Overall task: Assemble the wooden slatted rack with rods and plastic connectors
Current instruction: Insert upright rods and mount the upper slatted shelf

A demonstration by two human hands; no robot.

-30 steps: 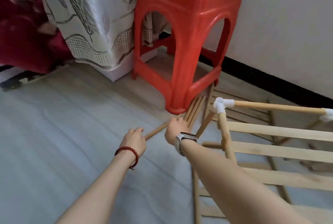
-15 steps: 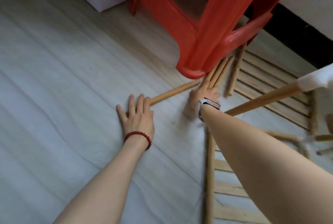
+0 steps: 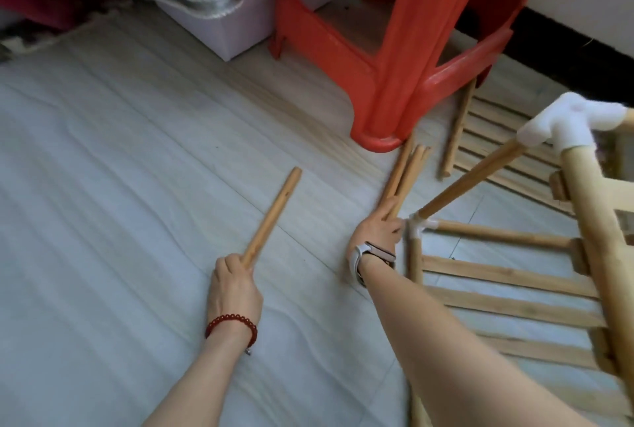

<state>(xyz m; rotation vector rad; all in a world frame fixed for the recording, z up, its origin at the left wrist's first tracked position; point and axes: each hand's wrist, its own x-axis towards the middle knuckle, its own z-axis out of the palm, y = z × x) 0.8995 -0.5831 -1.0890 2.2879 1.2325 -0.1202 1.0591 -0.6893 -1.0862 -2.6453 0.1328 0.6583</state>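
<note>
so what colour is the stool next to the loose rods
Red-orange plastic. The stool shows best in the head view, its near leg standing by the loose rods.

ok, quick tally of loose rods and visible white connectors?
Rod held in left hand: 1
Rods under right hand: 3
White connectors: 2
Total: 6

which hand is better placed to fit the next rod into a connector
Probably left: the left hand already grips a rod. The right hand only reaches into the loose rods, though it lies nearer the connector.
</note>
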